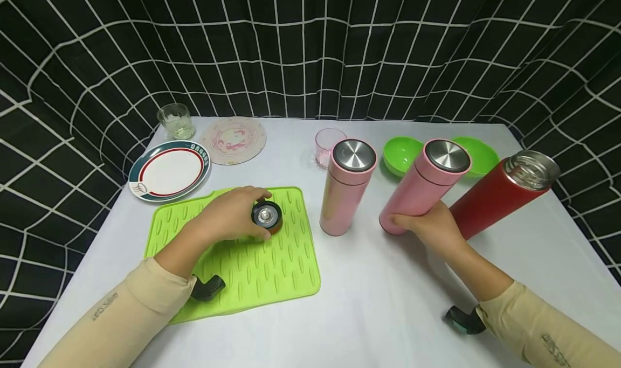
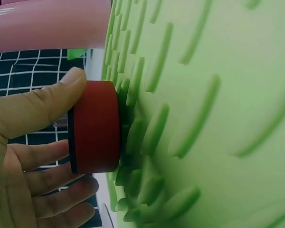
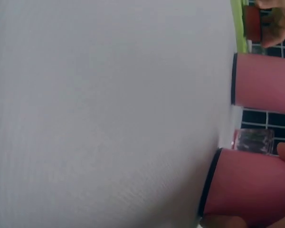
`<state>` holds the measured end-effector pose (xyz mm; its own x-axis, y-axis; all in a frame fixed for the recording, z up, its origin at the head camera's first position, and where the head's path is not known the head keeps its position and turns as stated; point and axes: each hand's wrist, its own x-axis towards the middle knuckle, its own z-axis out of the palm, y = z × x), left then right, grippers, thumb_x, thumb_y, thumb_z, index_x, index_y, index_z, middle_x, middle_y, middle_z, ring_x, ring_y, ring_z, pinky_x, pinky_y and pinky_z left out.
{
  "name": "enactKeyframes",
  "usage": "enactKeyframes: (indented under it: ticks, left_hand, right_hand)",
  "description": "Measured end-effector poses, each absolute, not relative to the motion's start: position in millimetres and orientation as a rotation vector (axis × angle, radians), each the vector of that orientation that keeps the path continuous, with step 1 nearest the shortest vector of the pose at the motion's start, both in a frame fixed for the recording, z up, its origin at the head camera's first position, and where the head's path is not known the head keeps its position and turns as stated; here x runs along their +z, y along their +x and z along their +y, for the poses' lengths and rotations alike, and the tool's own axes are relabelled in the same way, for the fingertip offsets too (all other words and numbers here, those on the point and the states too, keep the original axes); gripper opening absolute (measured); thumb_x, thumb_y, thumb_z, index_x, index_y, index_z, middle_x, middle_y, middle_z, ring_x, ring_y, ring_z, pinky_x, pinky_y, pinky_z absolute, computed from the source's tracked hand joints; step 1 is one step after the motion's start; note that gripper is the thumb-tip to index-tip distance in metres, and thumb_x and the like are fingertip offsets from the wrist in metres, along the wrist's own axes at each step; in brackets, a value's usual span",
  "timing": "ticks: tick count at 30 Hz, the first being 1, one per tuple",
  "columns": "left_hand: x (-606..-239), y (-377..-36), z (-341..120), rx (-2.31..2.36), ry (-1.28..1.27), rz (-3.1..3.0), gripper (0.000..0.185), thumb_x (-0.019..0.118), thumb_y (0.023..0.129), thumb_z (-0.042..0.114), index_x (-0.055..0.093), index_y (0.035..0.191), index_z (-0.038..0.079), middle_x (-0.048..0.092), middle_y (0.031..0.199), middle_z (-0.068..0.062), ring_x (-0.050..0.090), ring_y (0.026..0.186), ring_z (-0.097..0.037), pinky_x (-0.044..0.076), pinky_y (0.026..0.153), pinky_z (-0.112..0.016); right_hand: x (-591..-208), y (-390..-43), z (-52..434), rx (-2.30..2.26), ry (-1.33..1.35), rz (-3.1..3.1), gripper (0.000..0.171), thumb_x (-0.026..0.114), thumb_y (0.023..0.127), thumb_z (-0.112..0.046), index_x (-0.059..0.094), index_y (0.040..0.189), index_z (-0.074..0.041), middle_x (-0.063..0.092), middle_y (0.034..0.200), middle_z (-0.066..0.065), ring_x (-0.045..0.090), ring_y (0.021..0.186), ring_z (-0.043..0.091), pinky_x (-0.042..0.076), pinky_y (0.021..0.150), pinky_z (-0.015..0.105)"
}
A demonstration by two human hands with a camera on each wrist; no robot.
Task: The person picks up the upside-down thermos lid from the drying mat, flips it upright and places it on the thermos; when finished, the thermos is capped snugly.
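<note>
On the ribbed green mat [image 1: 271,271] sits a red thermos lid [image 2: 96,128] with a black edge and a metal disc inside. My left hand [image 1: 233,215] holds this lid, thumb at one side and fingers at the other. A pink thermos [image 1: 412,193] with a steel-topped lid is gripped low on its body by my right hand [image 1: 435,229]; its base is at the white table. Just right of that hand is a red thermos [image 1: 497,195], its steel mouth uncovered. A second pink thermos [image 1: 342,203] stands capped between the mat and my right hand.
Behind the thermoses are two green bowls [image 1: 399,151] and a pink-tinted glass [image 1: 326,152]. At back left are a blue-rimmed plate [image 1: 170,171], a pink patterned disc [image 1: 234,140] and a clear glass [image 1: 177,121]. A dark gridded cloth [image 1: 301,50] hangs around the table [image 1: 349,309].
</note>
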<state>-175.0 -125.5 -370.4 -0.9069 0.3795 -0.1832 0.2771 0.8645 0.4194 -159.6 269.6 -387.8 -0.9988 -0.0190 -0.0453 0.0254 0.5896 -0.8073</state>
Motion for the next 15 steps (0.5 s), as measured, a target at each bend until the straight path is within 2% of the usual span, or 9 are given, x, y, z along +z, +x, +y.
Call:
enactKeyframes:
  ticks: [5, 8, 12, 15]
  left_hand:
    - [-372, -176, -122, 0.487, 0.54, 2.79, 0.087, 0.091, 0.063, 0.042, 0.056, 0.135, 0.007, 0.06, 0.126, -0.008, 0.056, 0.115, -0.028, 0.045, 0.095, -0.048]
    - [-372, -176, -121, 0.462, 0.556, 2.804, 0.079, 0.091, 0.063, 0.041, 0.06, 0.127, 0.007, 0.062, 0.118, -0.007, 0.059, 0.106, -0.025, 0.048, 0.09, -0.046]
    - [-366, -175, -120, 0.472, 0.581, 2.849, 0.073, 0.091, 0.061, 0.038, 0.064, 0.121, 0.008, 0.063, 0.107, -0.002, 0.06, 0.096, -0.022, 0.05, 0.083, -0.043]
    - [-356, -170, -118, 0.47, 0.626, 2.877, 0.071, 0.091, 0.06, 0.041, 0.066, 0.119, 0.011, 0.062, 0.103, 0.002, 0.059, 0.091, -0.019, 0.051, 0.078, -0.041]
  right_hand:
    - [-386, -158, 271, -1.395, -0.033, 2.742, 0.063, 0.081, 0.081, -0.028, 0.047, 0.126, 0.001, 0.058, 0.115, 0.015, 0.052, 0.099, 0.025, 0.046, 0.079, 0.028]
    - [-386, -156, 271, -1.414, -0.03, 2.689, 0.071, 0.081, 0.082, -0.026, 0.04, 0.133, 0.0, 0.054, 0.123, 0.016, 0.051, 0.108, 0.028, 0.046, 0.084, 0.031]
    - [-381, -142, 270, -1.465, 0.073, 2.62, 0.083, 0.078, 0.084, -0.026, 0.028, 0.145, -0.001, 0.043, 0.138, 0.018, 0.046, 0.124, 0.035, 0.045, 0.097, 0.04]
    - [-375, -121, 268, -1.474, 0.191, 2.61, 0.088, 0.074, 0.088, -0.03, 0.019, 0.149, 0.001, 0.034, 0.145, 0.019, 0.039, 0.129, 0.038, 0.044, 0.098, 0.039]
